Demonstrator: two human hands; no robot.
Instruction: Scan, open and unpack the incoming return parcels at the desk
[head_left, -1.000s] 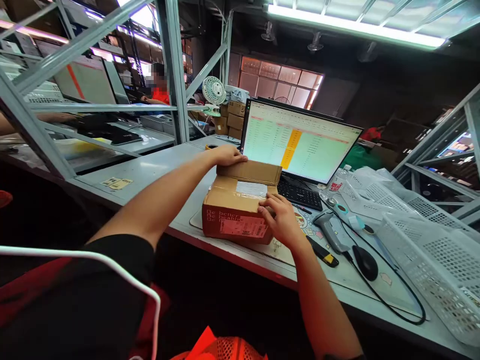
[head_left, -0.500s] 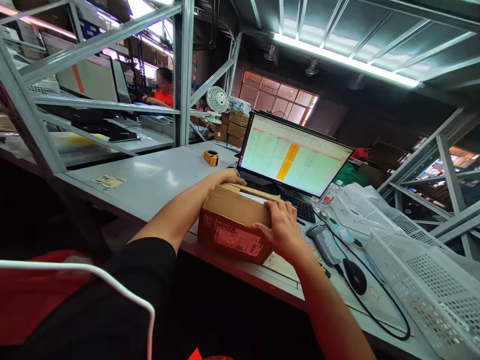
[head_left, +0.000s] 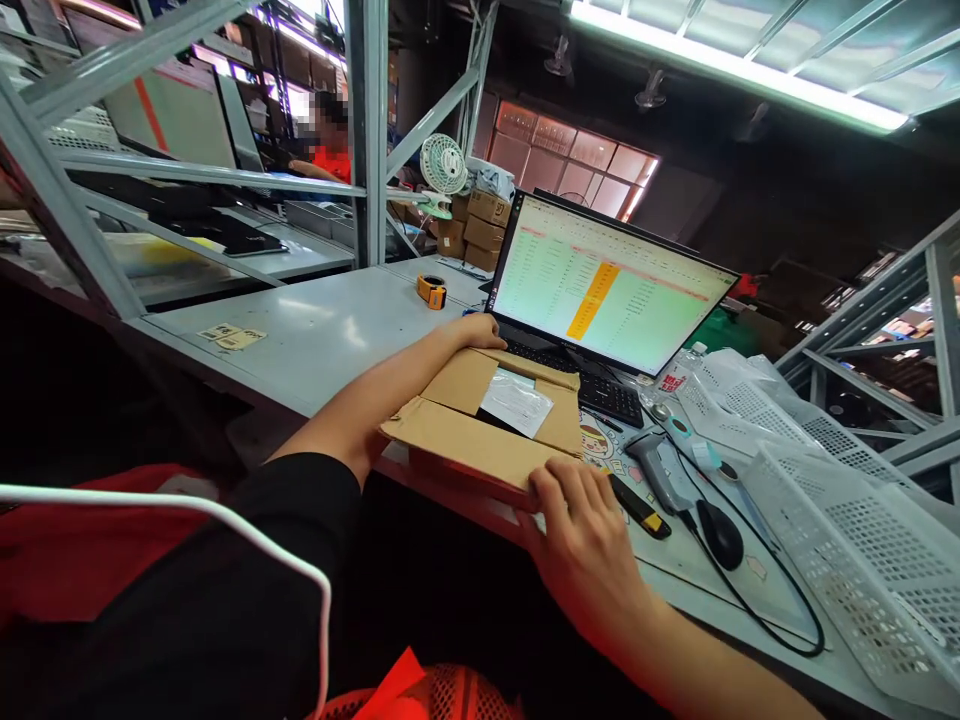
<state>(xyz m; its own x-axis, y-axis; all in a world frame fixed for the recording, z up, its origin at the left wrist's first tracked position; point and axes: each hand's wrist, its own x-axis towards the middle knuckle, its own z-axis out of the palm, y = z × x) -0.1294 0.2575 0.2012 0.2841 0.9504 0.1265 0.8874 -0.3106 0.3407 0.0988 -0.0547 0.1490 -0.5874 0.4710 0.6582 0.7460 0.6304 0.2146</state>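
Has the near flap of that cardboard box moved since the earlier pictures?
Yes. Judged against the monitor, the near flap of the cardboard box has swung open, away from the screen and toward the person.

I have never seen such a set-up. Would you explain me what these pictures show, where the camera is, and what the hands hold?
There is no machine here: the two bare hands belong to a person. All the pictures come from one camera worn on that person's head, looking forward and down.

On the table is a cardboard box, with its near flap raised. A white packet shows at the opening. The right hand grips the near flap by its right end. The left hand is at the box's far side; its fingertips are partly hidden, so its grip is unclear.

Around the box are a monitor, a keyboard, a scanner, a knife and a mouse.
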